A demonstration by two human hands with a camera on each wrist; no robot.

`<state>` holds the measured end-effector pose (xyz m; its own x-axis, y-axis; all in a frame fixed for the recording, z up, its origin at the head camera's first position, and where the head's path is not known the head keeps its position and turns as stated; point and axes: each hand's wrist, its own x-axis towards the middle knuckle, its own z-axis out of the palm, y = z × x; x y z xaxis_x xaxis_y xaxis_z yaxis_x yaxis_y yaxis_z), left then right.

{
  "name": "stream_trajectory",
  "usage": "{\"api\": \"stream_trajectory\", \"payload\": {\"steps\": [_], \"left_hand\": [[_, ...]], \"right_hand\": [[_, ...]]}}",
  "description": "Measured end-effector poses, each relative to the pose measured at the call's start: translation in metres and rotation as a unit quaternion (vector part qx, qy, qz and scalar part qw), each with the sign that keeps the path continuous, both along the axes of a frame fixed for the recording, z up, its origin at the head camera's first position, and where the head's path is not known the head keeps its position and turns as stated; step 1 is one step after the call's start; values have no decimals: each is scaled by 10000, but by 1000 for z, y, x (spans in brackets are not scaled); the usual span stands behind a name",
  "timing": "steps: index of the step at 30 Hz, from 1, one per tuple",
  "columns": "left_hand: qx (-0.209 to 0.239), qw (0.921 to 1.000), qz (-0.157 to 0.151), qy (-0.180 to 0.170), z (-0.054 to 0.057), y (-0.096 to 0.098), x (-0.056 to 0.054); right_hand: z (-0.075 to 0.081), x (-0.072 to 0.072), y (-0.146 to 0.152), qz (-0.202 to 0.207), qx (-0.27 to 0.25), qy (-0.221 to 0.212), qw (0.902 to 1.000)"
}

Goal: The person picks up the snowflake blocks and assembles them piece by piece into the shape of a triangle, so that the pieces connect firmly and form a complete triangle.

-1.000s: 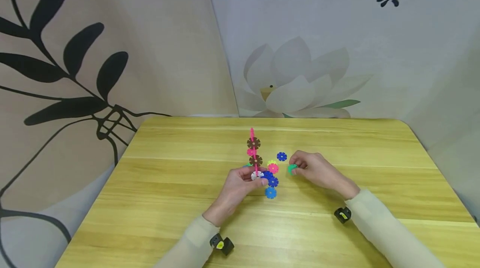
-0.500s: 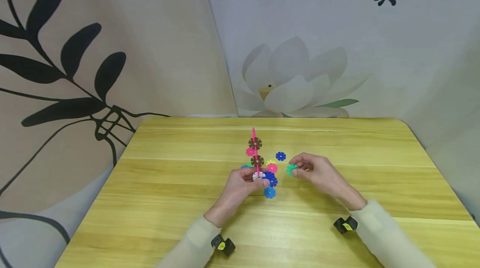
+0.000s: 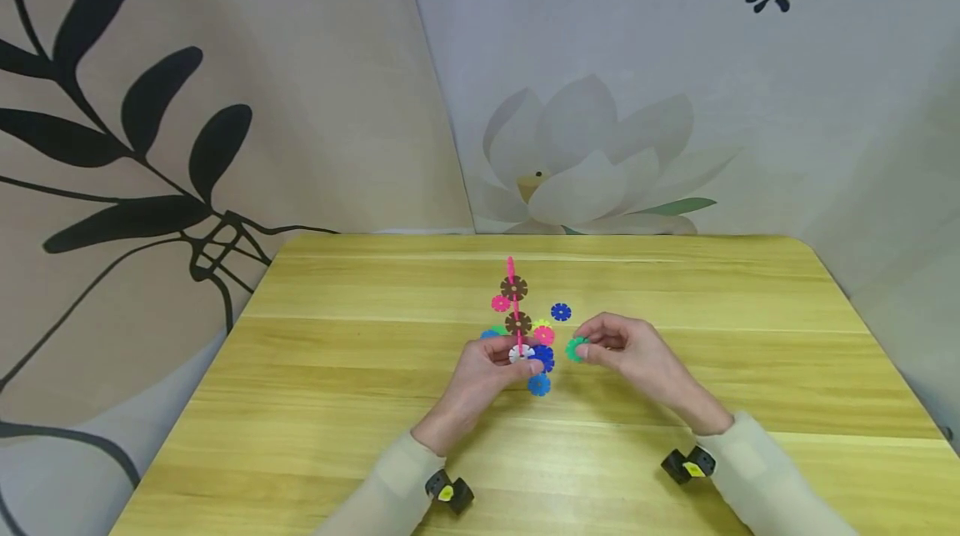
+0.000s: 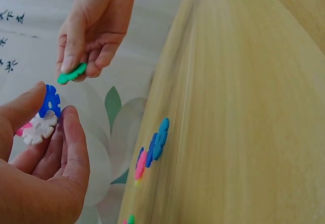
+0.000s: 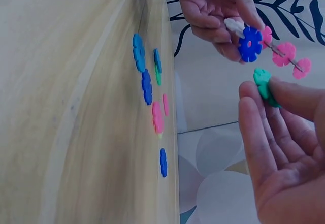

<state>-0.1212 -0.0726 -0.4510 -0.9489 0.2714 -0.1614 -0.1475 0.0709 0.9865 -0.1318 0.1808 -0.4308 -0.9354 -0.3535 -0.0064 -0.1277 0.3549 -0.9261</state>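
Note:
My left hand [image 3: 476, 373] holds a chain of slotted snowflake discs by its lower end, with thumb and fingers at the white disc [image 4: 39, 128] and the blue disc [image 5: 250, 44]. Beyond them, pink discs [image 5: 283, 54] and brown discs [image 3: 513, 288] alternate in a line that points away from me. To the right, my right hand [image 3: 637, 357] pinches a single green snowflake disc [image 5: 263, 86] between thumb and fingers. A small gap separates this green disc from the chain's blue disc.
Loose snowflake discs lie on the wooden table [image 3: 360, 403] beneath and behind the chain. Among them are a light blue disc [image 3: 538, 385], a dark blue disc [image 3: 561, 312] and a pink disc [image 3: 543, 336]. A printed cloth [image 3: 337, 102] hangs behind the table.
My right hand has brought the green disc slightly nearer to me and leftward, closer to the chain. The left hand and its chain have drifted a little to the right.

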Motion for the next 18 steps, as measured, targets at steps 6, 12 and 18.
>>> {"api": "stream_trajectory", "payload": {"steps": [6, 12, 18], "left_hand": [[74, 10000, -47, -5, 1, 0, 1], [104, 9999, -78, 17, 0, 2, 2], [190, 9997, -140, -4, 0, 4, 3]], "right_hand": [[2, 3, -4, -40, 83, 124, 9999], [2, 6, -7, -2, 53, 194, 9998], [2, 7, -11, 6, 1, 248, 9997]]}}
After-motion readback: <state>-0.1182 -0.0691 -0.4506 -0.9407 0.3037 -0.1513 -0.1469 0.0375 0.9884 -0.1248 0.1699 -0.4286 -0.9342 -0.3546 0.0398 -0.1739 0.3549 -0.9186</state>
